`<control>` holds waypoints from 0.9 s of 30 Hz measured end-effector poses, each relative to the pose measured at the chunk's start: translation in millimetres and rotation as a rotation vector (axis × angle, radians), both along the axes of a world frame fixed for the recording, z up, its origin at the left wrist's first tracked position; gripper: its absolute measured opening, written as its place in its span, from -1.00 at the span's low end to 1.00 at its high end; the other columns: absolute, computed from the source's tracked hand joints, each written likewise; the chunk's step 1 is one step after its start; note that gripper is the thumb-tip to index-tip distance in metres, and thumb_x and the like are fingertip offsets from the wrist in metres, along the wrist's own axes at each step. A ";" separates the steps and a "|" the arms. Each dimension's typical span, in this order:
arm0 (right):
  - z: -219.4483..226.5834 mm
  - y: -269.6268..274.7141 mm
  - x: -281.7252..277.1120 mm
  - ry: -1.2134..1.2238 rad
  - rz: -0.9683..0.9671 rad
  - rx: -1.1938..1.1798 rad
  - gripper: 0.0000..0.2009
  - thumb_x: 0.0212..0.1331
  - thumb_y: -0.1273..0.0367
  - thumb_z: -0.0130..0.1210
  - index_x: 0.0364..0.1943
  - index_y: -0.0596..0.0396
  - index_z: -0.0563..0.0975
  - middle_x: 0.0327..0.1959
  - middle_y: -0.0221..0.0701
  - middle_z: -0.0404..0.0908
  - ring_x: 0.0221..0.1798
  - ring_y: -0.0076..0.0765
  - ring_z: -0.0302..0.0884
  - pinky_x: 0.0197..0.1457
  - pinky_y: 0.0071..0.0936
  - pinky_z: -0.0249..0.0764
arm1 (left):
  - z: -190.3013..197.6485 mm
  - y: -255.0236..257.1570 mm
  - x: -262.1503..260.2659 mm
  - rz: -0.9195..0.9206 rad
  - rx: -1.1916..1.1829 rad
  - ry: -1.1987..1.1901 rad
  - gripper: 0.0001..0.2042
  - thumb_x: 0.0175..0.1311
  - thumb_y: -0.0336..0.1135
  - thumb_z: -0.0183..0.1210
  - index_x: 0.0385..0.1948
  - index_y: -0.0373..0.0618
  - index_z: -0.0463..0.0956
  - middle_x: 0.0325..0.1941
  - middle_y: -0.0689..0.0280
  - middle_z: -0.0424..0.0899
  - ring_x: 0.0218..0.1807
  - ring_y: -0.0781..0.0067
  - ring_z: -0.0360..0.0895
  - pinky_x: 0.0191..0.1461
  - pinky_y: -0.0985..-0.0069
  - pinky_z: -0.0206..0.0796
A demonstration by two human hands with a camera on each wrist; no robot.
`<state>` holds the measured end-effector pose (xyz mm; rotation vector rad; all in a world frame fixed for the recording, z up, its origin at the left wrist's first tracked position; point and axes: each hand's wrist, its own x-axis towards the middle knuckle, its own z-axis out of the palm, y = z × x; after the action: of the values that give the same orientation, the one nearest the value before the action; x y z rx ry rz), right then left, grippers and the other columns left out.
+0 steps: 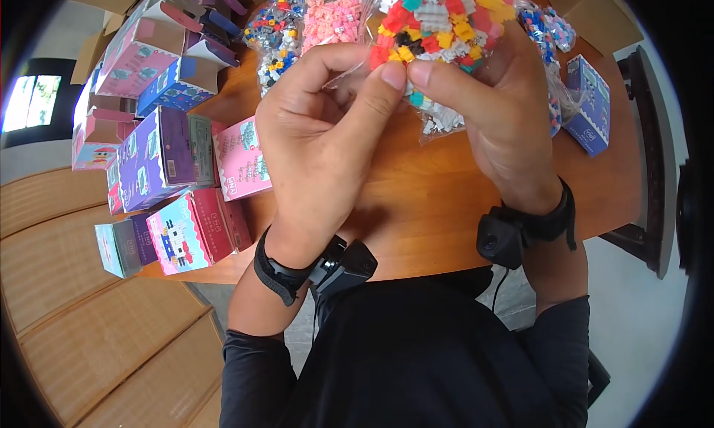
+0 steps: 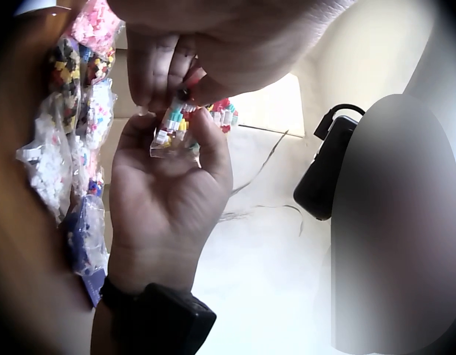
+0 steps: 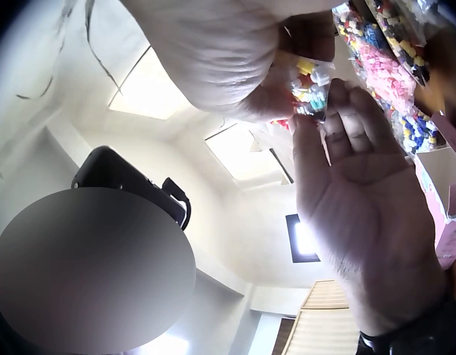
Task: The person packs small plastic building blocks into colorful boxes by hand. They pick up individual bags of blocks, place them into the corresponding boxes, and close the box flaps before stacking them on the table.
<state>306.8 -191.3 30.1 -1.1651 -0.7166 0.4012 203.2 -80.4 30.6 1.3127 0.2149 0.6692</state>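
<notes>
High over the table, both hands hold a clear plastic bag (image 1: 439,23) of small building bricks in red, yellow, white, teal and black. My left hand (image 1: 312,149) pinches its near edge between thumb and curled fingers. Right beside that thumb, the thumb of my right hand (image 1: 513,116) presses on the same edge, its fingers behind the bag. From the left wrist view, the bag (image 2: 174,132) shows between the fingertips of both hands. The right wrist view has a small part of the bag (image 3: 311,89) there too; the rest is hidden by the hands.
Upright and open small boxes crowd the left side, including a purple box (image 1: 145,160), a pink box (image 1: 242,160) and a red box (image 1: 197,231). More brick bags, one with pink bricks (image 1: 331,23), lie at the back. A blue box (image 1: 587,104) stands at the right edge of the wooden table (image 1: 424,227).
</notes>
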 end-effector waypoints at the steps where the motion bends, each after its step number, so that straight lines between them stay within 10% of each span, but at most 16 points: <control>1: -0.6 1.1 -0.4 0.040 0.017 0.047 -0.62 0.03 0.60 0.14 0.00 0.22 0.43 -0.10 -0.35 0.58 -0.04 -0.47 0.55 0.08 -0.47 0.44 | 0.0 -0.6 0.2 -0.003 -0.014 -0.016 -0.87 0.20 -0.53 0.21 -0.25 -0.35 0.51 -0.32 0.30 0.64 -0.31 0.69 0.54 -0.21 0.73 0.39; 27: 5.3 1.7 -3.0 -0.039 0.004 0.030 -0.63 0.07 0.59 0.11 0.01 0.26 0.35 -0.21 -0.40 0.56 -0.17 -0.59 0.50 -0.07 -0.61 0.42 | 1.2 2.8 -4.6 -0.013 0.048 0.028 -0.86 0.14 -0.59 0.23 -0.28 -0.36 0.51 -0.34 0.29 0.64 -0.31 0.68 0.55 -0.21 0.72 0.40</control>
<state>303.8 -189.6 35.4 -1.1455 -0.7560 0.3705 198.6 -77.6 31.9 1.3687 0.2141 0.6485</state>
